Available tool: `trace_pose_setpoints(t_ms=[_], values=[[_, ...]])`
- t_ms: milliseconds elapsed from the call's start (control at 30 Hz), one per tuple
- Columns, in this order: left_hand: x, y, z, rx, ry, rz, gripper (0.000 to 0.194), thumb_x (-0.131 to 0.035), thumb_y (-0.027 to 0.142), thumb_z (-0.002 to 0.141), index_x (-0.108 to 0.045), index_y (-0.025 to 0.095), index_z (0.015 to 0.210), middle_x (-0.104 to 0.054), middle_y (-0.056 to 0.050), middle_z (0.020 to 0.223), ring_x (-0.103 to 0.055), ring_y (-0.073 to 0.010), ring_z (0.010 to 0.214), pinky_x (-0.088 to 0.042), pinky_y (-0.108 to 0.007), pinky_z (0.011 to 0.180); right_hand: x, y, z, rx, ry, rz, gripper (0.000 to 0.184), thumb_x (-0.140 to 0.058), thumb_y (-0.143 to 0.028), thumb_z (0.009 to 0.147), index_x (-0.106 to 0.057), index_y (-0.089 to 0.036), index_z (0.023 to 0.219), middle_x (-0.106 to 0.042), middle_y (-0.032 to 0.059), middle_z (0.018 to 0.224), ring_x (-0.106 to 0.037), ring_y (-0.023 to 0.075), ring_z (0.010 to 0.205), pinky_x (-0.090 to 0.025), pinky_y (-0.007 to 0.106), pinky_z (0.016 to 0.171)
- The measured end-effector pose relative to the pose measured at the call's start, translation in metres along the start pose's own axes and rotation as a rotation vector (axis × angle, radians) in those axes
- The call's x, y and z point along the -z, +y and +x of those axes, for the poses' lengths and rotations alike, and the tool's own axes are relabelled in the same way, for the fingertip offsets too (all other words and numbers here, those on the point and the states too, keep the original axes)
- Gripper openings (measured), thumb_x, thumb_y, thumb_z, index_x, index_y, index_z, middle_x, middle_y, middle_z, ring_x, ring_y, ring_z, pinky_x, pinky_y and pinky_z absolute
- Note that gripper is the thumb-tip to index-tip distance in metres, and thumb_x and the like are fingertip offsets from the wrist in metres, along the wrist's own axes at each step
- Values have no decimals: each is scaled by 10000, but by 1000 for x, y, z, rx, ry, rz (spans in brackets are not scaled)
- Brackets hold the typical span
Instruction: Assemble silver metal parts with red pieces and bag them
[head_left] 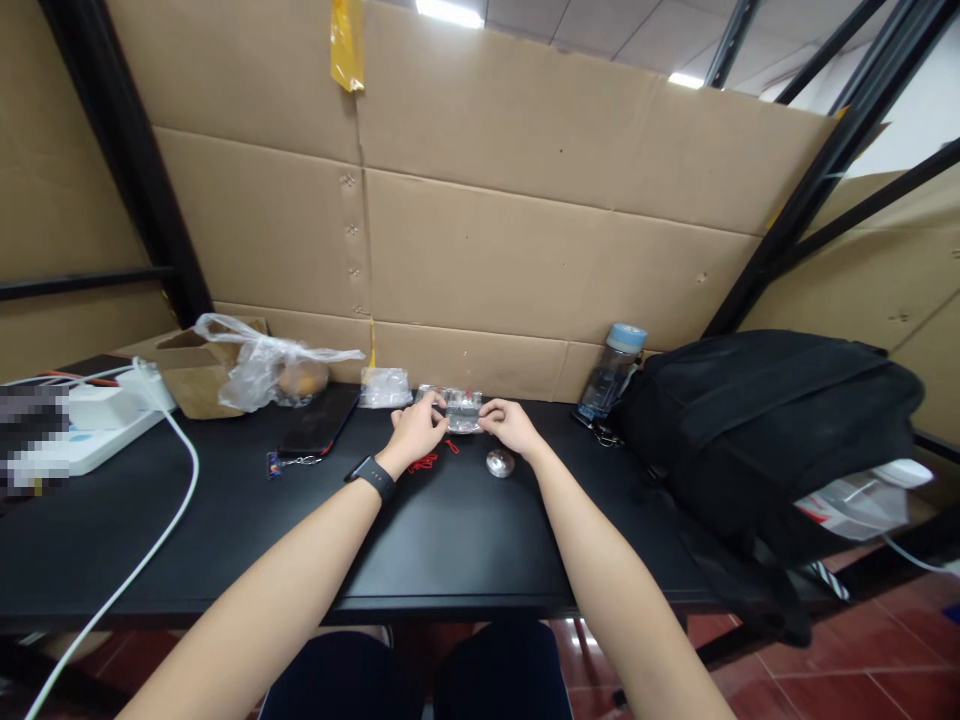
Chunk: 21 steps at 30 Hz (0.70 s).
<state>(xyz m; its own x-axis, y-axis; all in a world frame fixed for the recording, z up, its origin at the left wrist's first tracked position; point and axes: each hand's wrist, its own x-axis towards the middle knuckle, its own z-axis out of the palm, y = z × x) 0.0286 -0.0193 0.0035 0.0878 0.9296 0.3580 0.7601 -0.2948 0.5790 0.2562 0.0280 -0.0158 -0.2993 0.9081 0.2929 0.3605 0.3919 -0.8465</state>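
Both hands meet over the far middle of the black table (450,540). My left hand (415,428), with a black watch on its wrist, pinches the left edge of a small clear plastic packet (463,411). My right hand (510,423) pinches the packet's right edge. The packet is held just above the table and seems to hold small silvery pieces with a bit of red. Red string-like pieces (426,462) lie under my left hand. A small shiny round metal object (499,462) rests beside my right wrist.
A black phone (319,423) and a keychain (289,462) lie left. A clear bag (262,372) with something orange, a cardboard box (196,378), another small packet (384,387) and a white power strip (97,425) with cable sit further left. A water bottle (613,372) and black backpack (765,430) stand right.
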Motion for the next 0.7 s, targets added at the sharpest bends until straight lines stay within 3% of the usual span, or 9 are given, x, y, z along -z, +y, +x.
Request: trace_pose_setpoints(t_ms=[100,233,333,433,567,700], values=[[-5,0,-1,-1,7,64,316,-575,234,857,-536,270,1169,-762,10,838,-671,-240,946,-333,-389,878,-4,-3,-3,13,60,-121,315,-707,-266,779,-594,-210,1068,-691,-46,626,-605,143,563,-456,246,636],[-8,-4,-4,-118,-49,242,274,-497,209,906,-631,304,1125,-745,-50,998,-587,-282,1069,-324,-442,908,-8,-14,-7,128,-27,-346,107,-637,-200,858,-679,-209,957,-675,-23,667,-601,137,618,-445,247,684],[-10,-11,-4,-203,-84,321,311,-468,226,923,-690,312,1124,-688,-87,1169,-499,-322,1178,-329,-483,936,-11,-21,-9,228,-49,-503,116,-652,-264,888,-746,-197,876,-687,58,893,-622,184,841,-462,299,820],[-13,-17,-3,-232,-108,325,316,-487,251,907,-708,312,1124,-644,-86,1252,-449,-342,1240,-335,-516,960,-14,-21,-11,256,-54,-607,206,-784,-278,782,-764,-206,974,-659,98,1128,-583,248,1058,-445,368,956],[-13,-19,-1,-251,-112,302,319,-532,223,870,-715,316,1114,-644,-71,1268,-431,-335,1277,-323,-521,995,-15,-19,-10,201,-105,-627,257,-745,-133,791,-758,-230,1029,-733,64,1041,-645,226,967,-466,347,920],[-8,-13,-1,-253,-28,301,295,-478,194,928,-728,291,1051,-696,-85,1175,-479,-319,1226,-302,-519,1002,-11,-23,-9,201,-74,-537,160,-665,-204,897,-786,-256,989,-781,58,982,-706,229,898,-489,312,845]])
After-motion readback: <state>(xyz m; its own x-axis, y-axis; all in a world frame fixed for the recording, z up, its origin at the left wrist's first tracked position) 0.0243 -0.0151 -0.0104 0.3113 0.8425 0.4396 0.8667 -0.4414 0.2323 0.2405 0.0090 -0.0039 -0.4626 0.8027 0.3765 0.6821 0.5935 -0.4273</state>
